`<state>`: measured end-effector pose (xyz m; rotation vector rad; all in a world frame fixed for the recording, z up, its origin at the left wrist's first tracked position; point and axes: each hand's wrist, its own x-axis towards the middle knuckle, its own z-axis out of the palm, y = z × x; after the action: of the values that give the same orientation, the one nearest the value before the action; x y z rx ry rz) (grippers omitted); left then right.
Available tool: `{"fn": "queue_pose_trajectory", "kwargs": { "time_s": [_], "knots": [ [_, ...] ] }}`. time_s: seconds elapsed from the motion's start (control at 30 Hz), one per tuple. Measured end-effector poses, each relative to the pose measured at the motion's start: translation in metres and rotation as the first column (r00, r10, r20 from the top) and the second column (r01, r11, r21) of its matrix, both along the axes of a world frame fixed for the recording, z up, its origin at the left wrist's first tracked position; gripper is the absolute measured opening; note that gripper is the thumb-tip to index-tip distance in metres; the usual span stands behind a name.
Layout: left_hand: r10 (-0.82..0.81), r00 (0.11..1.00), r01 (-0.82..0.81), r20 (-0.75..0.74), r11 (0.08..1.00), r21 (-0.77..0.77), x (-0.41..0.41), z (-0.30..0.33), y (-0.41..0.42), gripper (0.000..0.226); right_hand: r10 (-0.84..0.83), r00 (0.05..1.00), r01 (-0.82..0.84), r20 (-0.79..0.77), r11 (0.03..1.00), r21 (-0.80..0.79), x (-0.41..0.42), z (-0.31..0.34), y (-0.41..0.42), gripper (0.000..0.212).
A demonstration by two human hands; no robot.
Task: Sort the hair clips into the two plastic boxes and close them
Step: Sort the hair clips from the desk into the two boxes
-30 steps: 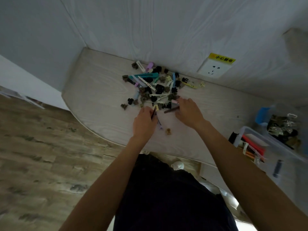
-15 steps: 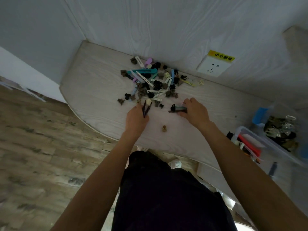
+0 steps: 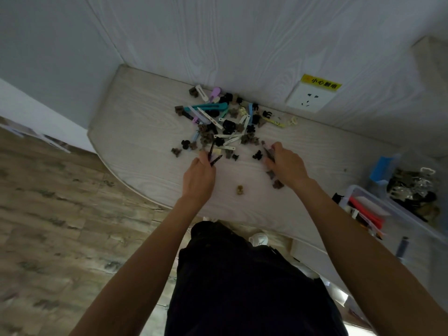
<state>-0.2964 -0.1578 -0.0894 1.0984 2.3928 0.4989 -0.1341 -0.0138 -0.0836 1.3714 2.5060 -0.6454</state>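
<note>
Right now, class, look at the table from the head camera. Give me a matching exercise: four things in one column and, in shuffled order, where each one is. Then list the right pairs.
Things
1. long teal clip
2. small tan claw clip
3. dark slim clips
4. wall socket

Places
A. alone on the table, between the two wrists
B. pinched in the left hand
C. on the wall, below a yellow label
D. in the far part of the pile, near the wall

Pairs: 1-D, 2-A, 3-B, 4-C
</note>
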Motion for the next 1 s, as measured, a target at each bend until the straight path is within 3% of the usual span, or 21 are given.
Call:
{"fn": "queue_pose_trajectory", "kwargs": {
  "time_s": [0.1, 0.2, 0.3, 0.43, 0.53, 0.67, 0.77, 0.9, 1.0],
  "knots": [
    [0.007, 0.998, -0.003, -0.064, 0.997, 0.071, -0.02, 0.014, 0.006, 0.03, -0.009, 1.0, 0.011, -0.025, 0.998, 0.059, -0.004, 0.004, 0.002, 0.035],
    [0.055, 0.998, -0.052, -0.02, 0.991, 0.123, -0.057, 0.02, 0.017, 0.029, -0.043, 0.993, 0.053, -0.114, 0.995, 0.084, -0.012, 0.008, 0.004, 0.031],
    [0.116, 0.993, -0.116, -0.001, 0.992, 0.041, -0.086, 0.016, 0.028, 0.034, -0.12, 0.973, 0.124, -0.198, 0.992, 0.009, -0.022, 0.012, 0.004, 0.022],
    [0.012, 0.999, -0.02, -0.05, 0.988, -0.153, -0.096, 0.005, 0.043, 0.035, -0.302, 0.905, 0.253, -0.3, 0.948, -0.193, -0.03, 0.015, 0.006, 0.018],
    [-0.05, 0.996, 0.029, -0.075, 0.966, -0.258, -0.096, -0.001, 0.05, 0.035, -0.159, 0.945, 0.121, -0.286, 0.982, -0.145, -0.042, 0.018, 0.004, 0.015],
    [-0.079, 0.991, 0.044, -0.112, 0.959, -0.282, -0.099, -0.002, 0.05, 0.027, 0.093, 0.974, -0.091, -0.205, 0.996, 0.021, -0.071, 0.013, 0.0, 0.029],
    [0.004, 0.999, -0.012, -0.043, 0.982, -0.189, -0.103, -0.001, 0.045, 0.019, 0.223, 0.972, -0.219, -0.08, 0.974, 0.052, -0.089, 0.007, -0.001, 0.034],
    [0.026, 0.997, -0.026, 0.074, 1.0, -0.01, -0.11, 0.003, 0.035, 0.017, 0.234, 0.972, -0.235, 0.026, 0.971, 0.033, -0.097, 0.002, -0.003, 0.04],
    [-0.008, 0.997, 0.0, 0.081, 0.995, 0.103, -0.111, 0.007, 0.032, 0.016, 0.276, 0.959, -0.279, 0.065, 0.959, 0.042, -0.09, -0.001, -0.003, 0.043]
  ]
}}
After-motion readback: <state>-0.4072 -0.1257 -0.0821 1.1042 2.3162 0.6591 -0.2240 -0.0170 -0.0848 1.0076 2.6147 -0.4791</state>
